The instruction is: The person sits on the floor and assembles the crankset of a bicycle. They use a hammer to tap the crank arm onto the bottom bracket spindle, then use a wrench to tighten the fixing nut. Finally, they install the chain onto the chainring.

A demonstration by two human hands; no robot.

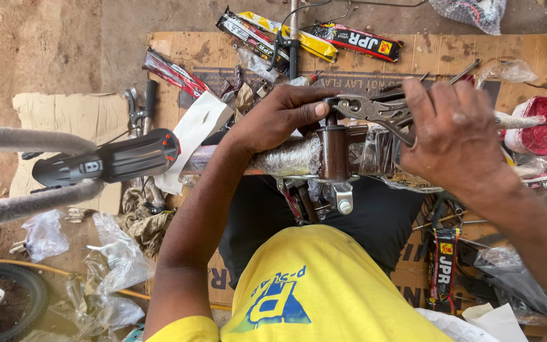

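pliers (375, 109): dull grey metal | clamp (335, 152): glossy brown metal | frame tube (286, 157): clear plastic wrap | cardboard (476, 54): matt brown

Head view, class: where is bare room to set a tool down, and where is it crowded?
Free: the pale cardboard sheet left of the black grip, and the dirt beyond it. Crowded: the brown cardboard around the pliers, strewn with wrappers and plastic bags lower left.

A brown bicycle frame (335, 152), wrapped in clear plastic, is seen beside grey metal pliers (375, 111). A yellow shirt (324, 291) with a blue print is worn nearby. A black handlebar grip (106, 161) with a red end is seen at left, and a red plastic part (542, 123) at far right.
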